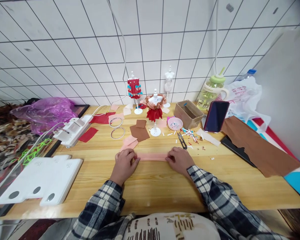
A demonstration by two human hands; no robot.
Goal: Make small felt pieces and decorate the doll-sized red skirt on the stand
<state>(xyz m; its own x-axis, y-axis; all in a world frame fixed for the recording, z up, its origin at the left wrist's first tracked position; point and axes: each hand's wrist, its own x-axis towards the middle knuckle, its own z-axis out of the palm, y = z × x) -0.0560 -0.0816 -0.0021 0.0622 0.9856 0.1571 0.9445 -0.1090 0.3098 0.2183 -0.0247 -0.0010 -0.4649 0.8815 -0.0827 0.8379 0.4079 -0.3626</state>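
Where both hands (pixel 125 164) (pixel 179 160) press, pink strip (pixel 153 157) spans between.

The wood-grain bench (pixel 152 196) is carrying a white panel (pixel 45 176) and a white power strip (pixel 73 130) at its left, with red pieces (pixel 88 135), two rings (pixel 117 138) and brown squares (pixel 139 132) lying farther inward. Across the middle, a pink strip (pixel 153 157) is lying near the front, while three small mannequins (pixel 155 132) are standing behind it, beside a pink dish (pixel 168 126) and an open brown box (pixel 187 120). Toward the right, black snips (pixel 182 141), scattered scraps (pixel 189 133), an upright phone (pixel 216 116), a green-lidded jug (pixel 210 95) and a large brown sheet (pixel 260 146) are occupying the surface.
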